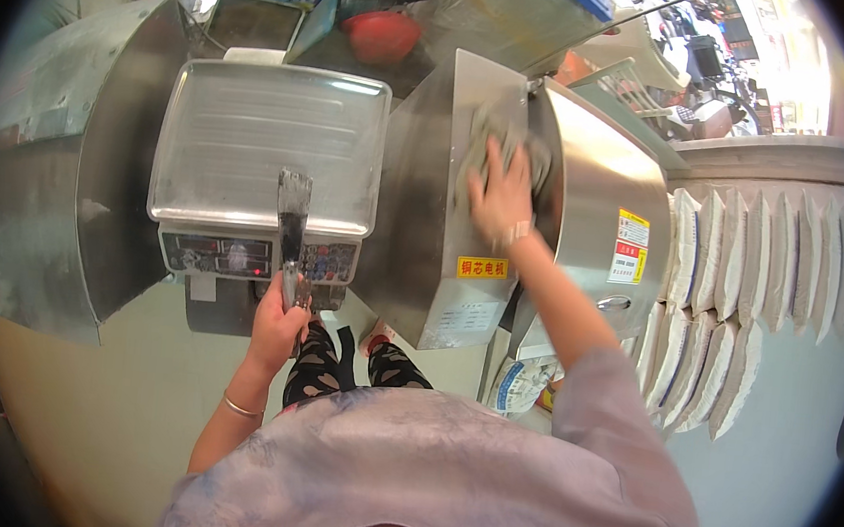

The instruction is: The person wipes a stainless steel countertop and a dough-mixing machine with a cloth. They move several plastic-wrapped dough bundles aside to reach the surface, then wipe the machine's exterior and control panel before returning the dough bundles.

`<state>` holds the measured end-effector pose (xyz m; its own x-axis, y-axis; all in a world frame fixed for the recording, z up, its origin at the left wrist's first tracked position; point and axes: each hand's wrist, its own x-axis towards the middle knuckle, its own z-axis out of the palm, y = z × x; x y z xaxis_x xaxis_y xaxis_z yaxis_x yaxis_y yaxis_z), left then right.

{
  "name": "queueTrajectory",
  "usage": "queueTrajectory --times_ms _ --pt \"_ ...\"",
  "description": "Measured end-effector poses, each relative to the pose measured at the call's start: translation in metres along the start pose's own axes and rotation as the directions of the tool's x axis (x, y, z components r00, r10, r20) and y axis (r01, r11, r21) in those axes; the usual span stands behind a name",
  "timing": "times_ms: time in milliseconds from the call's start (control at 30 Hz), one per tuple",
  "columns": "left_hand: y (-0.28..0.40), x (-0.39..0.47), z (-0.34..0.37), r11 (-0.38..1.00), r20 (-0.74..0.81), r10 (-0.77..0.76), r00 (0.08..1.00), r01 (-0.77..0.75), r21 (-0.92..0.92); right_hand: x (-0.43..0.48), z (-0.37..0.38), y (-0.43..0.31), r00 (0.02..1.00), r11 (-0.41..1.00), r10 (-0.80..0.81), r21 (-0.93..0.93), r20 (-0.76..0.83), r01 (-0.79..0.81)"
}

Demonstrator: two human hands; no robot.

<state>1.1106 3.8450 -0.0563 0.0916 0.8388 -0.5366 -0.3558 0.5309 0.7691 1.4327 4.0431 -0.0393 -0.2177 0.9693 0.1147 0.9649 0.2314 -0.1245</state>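
My left hand [283, 321] grips the handle of a brush or scraper [293, 214], whose flat, whitish-stained end points away from me over a digital scale. That scale has a wide stainless steel pan [267, 137] and a dusty keypad and display panel [257, 255]. To the right, my right hand [504, 188] lies spread on a grey-green cloth [481, 148], pressed against the upper face of a stainless steel machine housing [462, 229]. The fingers are slightly blurred, and the cloth is partly hidden under them.
A second steel housing [602, 181] with warning labels adjoins on the right; another curved steel housing [47, 155] stands left. Stacked white sacks [709, 251] line the far right. Behind the scale are a red bowl [385, 37] and a dark tray [255, 21]. A filled bag [524, 385] stands low.
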Motion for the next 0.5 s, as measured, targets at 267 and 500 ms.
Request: queueTrajectory --times_ms 267,500 --pt "0.002 0.018 -0.001 1.0 0.026 0.01 1.0 -0.01 0.003 -0.041 0.002 0.007 0.993 0.997 -0.077 0.034 0.088 0.075" --pt "-0.006 0.011 -0.006 0.999 -0.051 0.032 0.998 -0.03 0.04 0.168 0.048 0.017 0.987 0.987 0.142 -0.059 -0.077 -0.147"
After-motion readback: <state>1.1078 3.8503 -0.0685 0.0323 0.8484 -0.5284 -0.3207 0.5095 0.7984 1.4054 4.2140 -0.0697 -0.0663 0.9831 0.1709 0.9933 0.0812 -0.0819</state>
